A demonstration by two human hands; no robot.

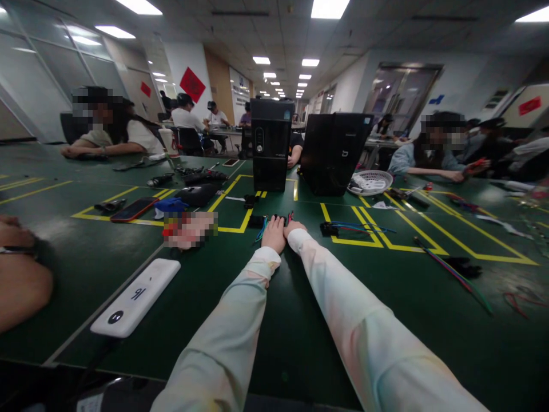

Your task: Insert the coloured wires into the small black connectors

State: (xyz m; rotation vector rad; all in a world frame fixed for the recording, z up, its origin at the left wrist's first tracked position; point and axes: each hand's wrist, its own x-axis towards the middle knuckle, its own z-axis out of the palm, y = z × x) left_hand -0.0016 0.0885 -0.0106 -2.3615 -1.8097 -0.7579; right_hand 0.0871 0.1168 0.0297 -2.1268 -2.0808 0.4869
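Both my hands reach forward over the green table and nearly touch each other. My left hand (274, 233) lies with its fingers over a small black connector block (257, 221) with blue and green wires. Just to its right, my right hand (294, 229) has its fingers bent round something with red wires (291, 216); what it holds is too small to name. To the right, a black connector (329, 229) with blue wires (355, 226) rests by yellow tape.
Two black computer towers (269, 146) (332, 153) stand beyond my hands. A white power bank (136, 297) and a red-edged phone (134, 209) lie left. A white basket (370, 182) and loose wires (458, 274) are right. A person's arm (21, 277) rests at the left edge.
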